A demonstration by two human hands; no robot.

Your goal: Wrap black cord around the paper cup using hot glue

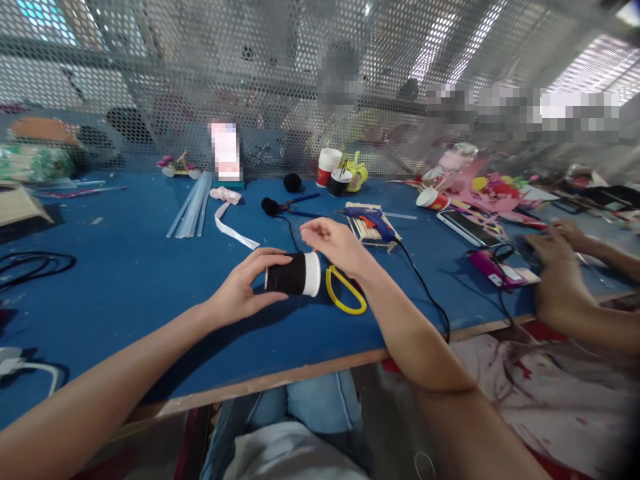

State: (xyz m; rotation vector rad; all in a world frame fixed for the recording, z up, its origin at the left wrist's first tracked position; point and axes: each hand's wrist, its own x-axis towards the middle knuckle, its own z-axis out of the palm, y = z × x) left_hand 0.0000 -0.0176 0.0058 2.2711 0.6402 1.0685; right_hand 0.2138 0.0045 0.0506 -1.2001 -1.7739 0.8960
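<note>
Black-wrapped, our cup (286, 277) points along the desk's front edge (300, 374), left hand (236, 288) clasping it; our right hand (341, 248) (curled, contents unclear) sits nearest its white end

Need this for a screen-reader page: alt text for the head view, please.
A person's left hand grips a black-wrapped cup, tipped sideways, with the right hand near its white end, over a blue table. Beyond are a blue glue gun and other cups; another person's hands show at far right.
</note>
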